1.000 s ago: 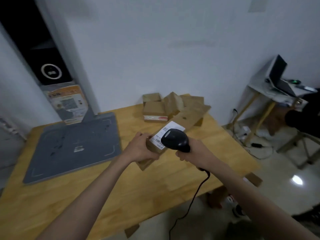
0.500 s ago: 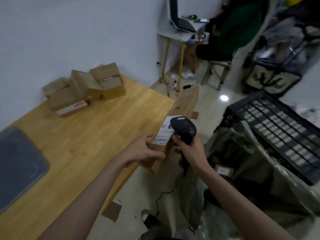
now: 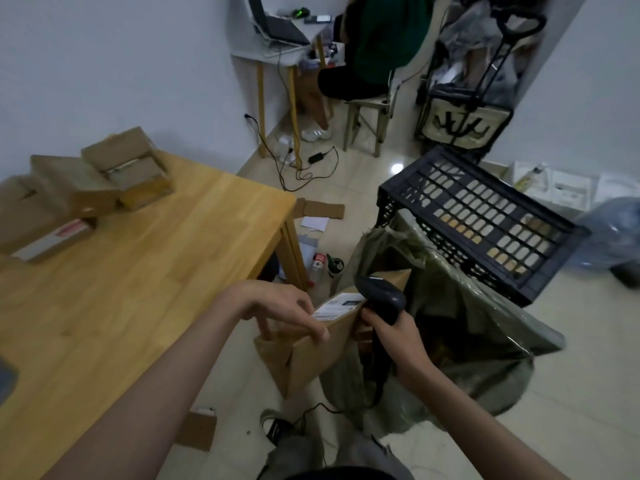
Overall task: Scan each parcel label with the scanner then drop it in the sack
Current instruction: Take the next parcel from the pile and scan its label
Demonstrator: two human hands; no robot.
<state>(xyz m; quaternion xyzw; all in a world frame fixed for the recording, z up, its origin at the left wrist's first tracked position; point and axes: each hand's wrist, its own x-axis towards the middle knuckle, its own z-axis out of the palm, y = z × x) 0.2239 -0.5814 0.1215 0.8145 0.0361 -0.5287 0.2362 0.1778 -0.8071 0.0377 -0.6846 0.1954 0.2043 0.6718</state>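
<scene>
You've swung the cardboard parcel off the table to the sack; left hand grips it, right hand grips the scanner. Release next.

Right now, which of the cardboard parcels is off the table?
The long parcel with the white label, gripped by the left hand over the sack. The other parcels sit stacked on the table.

brown parcel, black scanner, green sack

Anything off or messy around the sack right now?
Yes: cardboard scraps, papers and a bottle litter the floor beside the table leg; the black crate sits tilted against the sack.
</scene>
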